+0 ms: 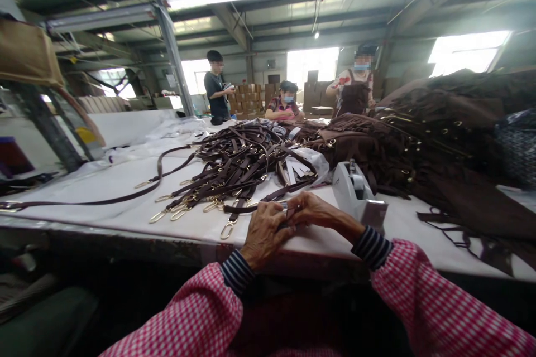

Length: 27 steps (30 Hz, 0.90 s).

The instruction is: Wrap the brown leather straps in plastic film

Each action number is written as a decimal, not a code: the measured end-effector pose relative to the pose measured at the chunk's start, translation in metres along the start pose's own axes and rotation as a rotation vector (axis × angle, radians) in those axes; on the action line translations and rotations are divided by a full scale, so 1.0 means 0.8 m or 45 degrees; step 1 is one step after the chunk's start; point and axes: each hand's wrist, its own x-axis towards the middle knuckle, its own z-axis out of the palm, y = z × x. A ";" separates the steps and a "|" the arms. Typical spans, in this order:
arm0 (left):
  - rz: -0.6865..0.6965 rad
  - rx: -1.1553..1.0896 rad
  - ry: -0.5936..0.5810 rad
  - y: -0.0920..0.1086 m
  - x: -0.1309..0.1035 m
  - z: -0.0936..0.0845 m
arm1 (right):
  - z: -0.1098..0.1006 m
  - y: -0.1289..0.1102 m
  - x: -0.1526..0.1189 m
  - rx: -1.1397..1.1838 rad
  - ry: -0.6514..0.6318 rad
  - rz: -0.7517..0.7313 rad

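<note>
My left hand (264,234) and my right hand (313,211) meet at the front edge of the table, fingers closed around a dark brown strap (239,208). A shiny patch shows on the strap between the two hands; the fingers hide most of that part. Just behind and to the left lies a tangled heap of brown straps (234,163) with gold-coloured clasps, one clasp (227,230) resting close to my left hand. A white tape dispenser (348,188) stands right behind my right wrist.
Brown bags (422,139) with metal fittings are piled high on the right. One long strap (104,201) stretches across the white table (176,234) to the left. Clear plastic (318,160) lies behind the straps. Several people and stacked cartons (248,98) are beyond the table.
</note>
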 end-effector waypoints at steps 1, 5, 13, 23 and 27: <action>0.001 -0.007 -0.019 0.000 0.001 0.000 | -0.002 -0.002 -0.001 -0.042 -0.010 -0.001; -0.022 -0.066 -0.026 0.001 0.003 -0.001 | -0.014 -0.021 0.005 -0.255 -0.124 0.004; 0.000 -0.140 0.009 -0.005 -0.002 0.004 | -0.016 -0.068 0.014 -0.798 -0.251 -0.108; -0.034 -0.141 0.047 0.001 -0.004 0.010 | 0.028 -0.029 -0.035 -1.123 0.071 -0.431; -0.048 -0.175 0.056 0.002 -0.003 0.008 | 0.036 -0.023 -0.055 -1.181 0.168 -0.484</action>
